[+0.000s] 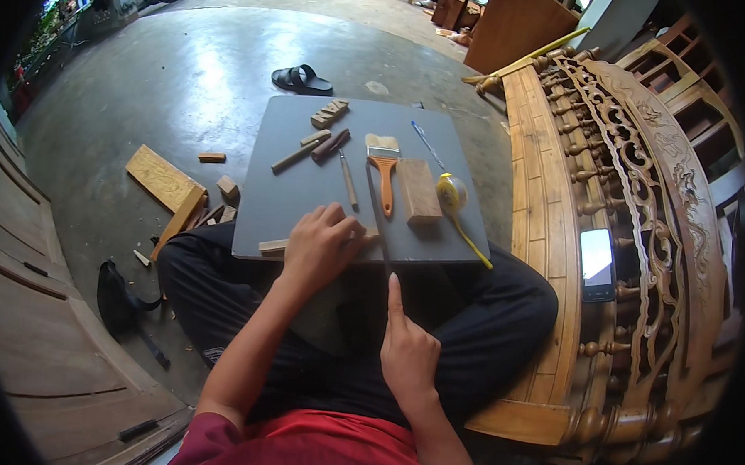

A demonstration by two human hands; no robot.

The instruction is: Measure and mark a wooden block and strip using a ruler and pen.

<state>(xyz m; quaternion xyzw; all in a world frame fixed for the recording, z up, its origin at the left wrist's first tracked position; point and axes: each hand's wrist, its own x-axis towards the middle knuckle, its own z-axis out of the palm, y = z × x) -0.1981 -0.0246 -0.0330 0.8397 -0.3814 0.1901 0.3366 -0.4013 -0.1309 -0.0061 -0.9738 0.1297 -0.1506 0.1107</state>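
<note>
The small wooden strip (274, 246) at the near left edge of the grey board (291, 204) is mostly hidden under the left hand (322, 247); only its pale left end is seen, lying flat along the board's near edge. The left hand is laid flat on it, fingers pressed down together and curled toward the right. Whether anything is pinched beneath the fingers cannot be told.

A thin dark saw blade (379, 224) is seen running from the middle of the board toward the near side, just right of the left hand. Its near end is covered by the right hand (407, 350), which is closed around a handle that is not visible, with the forefinger stretched out along the blade. The blade's teeth are too fine to be made out.

Farther on the board, a paintbrush (383, 171) with an orange handle, a wooden block (417, 191) and a yellow tape measure (451, 193) are laid side by side, the block between the other two. Small wood pieces (328, 114) are set at the far edge.

A carved wooden bench back (639, 211) is lying to the right, cut off by the dark rim of the view, with a phone (596, 263) resting on it.
</note>
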